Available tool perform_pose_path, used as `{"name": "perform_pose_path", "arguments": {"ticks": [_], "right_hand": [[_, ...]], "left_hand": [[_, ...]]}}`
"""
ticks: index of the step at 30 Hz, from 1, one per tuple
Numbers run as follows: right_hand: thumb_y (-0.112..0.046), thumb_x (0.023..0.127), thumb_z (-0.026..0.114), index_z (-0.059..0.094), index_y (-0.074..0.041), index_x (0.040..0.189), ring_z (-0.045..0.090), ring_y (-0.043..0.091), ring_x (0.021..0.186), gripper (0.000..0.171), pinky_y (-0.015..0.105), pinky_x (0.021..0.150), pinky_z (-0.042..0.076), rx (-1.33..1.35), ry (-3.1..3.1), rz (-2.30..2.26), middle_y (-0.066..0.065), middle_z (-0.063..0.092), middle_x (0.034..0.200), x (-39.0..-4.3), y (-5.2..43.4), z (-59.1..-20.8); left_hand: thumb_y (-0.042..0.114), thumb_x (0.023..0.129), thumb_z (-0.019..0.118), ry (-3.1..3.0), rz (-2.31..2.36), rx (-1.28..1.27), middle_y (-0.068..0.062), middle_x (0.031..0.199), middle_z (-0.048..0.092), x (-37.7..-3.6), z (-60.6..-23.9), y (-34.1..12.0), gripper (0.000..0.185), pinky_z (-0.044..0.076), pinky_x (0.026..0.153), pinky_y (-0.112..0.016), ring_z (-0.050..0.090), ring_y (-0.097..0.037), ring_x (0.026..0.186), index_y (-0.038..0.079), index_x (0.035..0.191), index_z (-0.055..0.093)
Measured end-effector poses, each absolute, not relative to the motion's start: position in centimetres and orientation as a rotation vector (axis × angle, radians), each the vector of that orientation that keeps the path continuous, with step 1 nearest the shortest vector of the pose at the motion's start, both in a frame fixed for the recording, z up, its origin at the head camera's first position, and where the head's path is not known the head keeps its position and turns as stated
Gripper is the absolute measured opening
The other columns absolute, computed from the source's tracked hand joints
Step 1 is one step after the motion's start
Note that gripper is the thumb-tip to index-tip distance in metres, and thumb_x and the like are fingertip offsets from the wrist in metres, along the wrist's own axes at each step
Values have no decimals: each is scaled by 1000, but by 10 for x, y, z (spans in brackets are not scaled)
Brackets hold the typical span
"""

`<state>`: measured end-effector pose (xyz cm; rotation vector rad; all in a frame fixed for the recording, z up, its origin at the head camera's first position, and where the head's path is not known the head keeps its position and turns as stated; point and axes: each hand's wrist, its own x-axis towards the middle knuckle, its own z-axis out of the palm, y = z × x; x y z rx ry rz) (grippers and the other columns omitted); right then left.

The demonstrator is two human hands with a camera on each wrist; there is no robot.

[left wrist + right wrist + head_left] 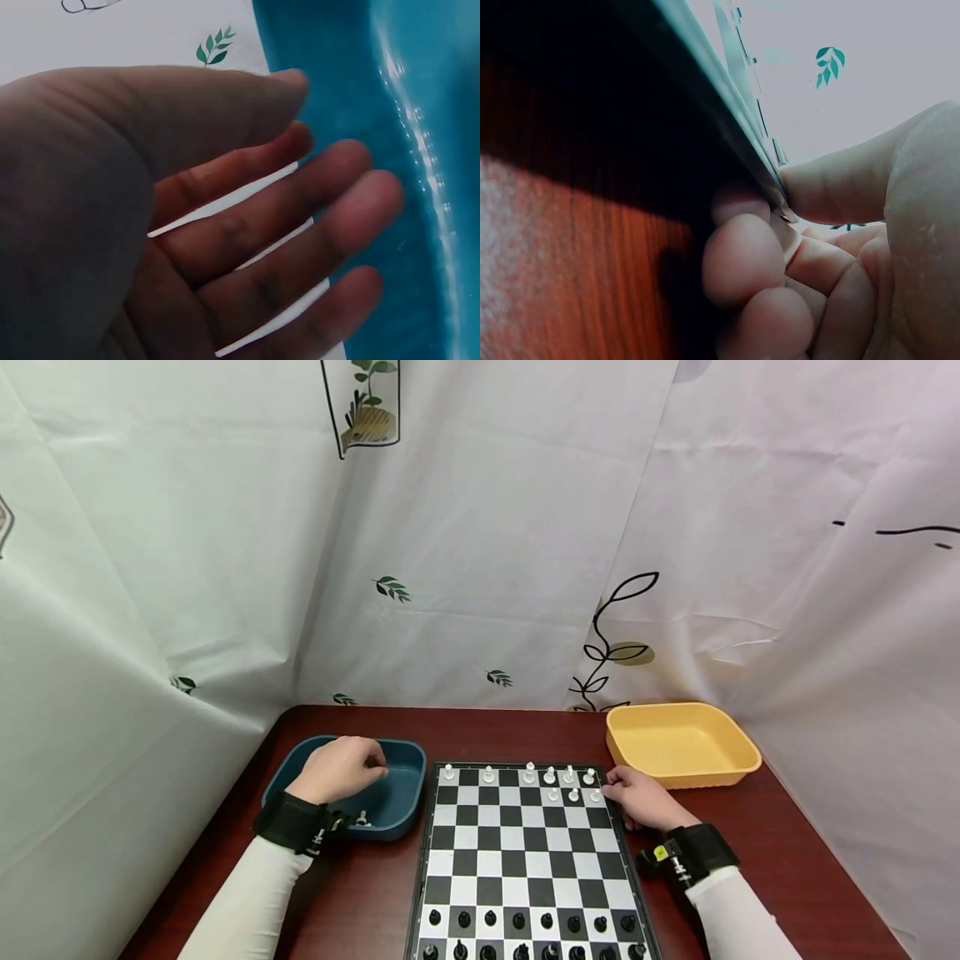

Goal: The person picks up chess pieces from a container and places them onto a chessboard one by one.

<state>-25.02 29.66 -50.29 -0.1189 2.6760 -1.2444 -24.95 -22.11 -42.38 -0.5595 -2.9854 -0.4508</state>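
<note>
My left hand [339, 768] hovers over the blue bin [408, 818] on the left. In the left wrist view its fingers [285, 225] are loosely extended, with nothing in them. A small white chess piece [363, 819] shows inside the bin near its front wall. The chessboard [513, 839] lies in the middle of the table. My right hand [647, 797] pinches the board's right edge near the far corner, thumb on top and fingers below. Several white pieces [550, 775] stand in the far rows. White pawns [573, 795] are close to the right thumb.
Several black pieces [518, 921] fill the two near rows, partly cut off by the frame. A yellow bin [682, 743] stands at the back right of the dark red table [352, 893]. A white patterned cloth [480, 527] hangs behind and beside the table.
</note>
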Motion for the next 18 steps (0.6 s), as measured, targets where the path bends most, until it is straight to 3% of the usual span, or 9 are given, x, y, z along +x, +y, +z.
{"name": "perform_pose_path", "arguments": {"ticks": [18], "right_hand": [[-17, 108, 65, 63, -2, 113, 59, 23, 48, 15, 38, 50, 48, -120, 2690, -1233, 7, 58, 62, -250, 297, -503]], "left_hand": [[24, 94, 89, -3217, -473, -479, 3, 96, 76, -235, -426, -242, 13, 58, 72, -45, 65, -12, 80, 16, 102, 84]]}}
